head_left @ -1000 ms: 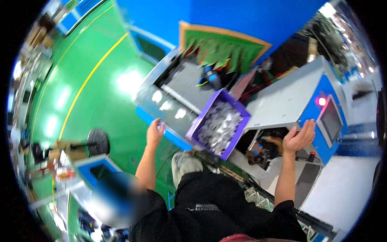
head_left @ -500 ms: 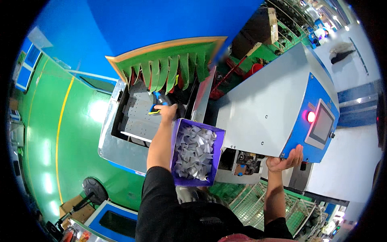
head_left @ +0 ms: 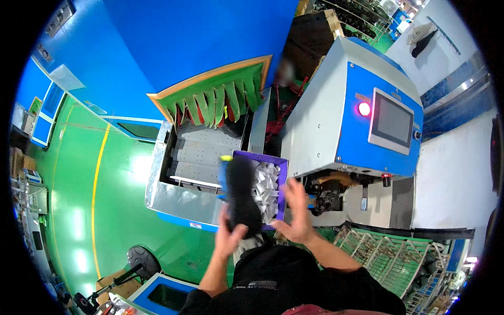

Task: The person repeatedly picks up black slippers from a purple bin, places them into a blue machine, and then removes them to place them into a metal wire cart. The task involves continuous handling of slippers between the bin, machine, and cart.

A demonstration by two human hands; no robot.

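Observation:
A black shoe (head_left: 242, 197), blurred by motion, is held upright over the left part of a purple box (head_left: 283, 184). Blue and yellow show along the shoe's left edge. Around its lower end my left hand (head_left: 229, 237) is closed, thumb on the near face. My right hand (head_left: 297, 214) is open and holds nothing, fingers apart and raised by the box's right side. Crumpled white pieces (head_left: 266, 189) fill the box, partly hidden behind the shoe.
Left of the box lies a perforated metal conveyor (head_left: 197, 152), with green strip curtains (head_left: 210, 102) hanging at its far end. A grey and blue machine (head_left: 315, 121) with a screen and lit red button stands right. A wire cart (head_left: 378, 257) is lower right.
My left hand has brought the shoe from the conveyor toward me, in front of the box. My right hand has left the machine's lower edge and moved left, near the box.

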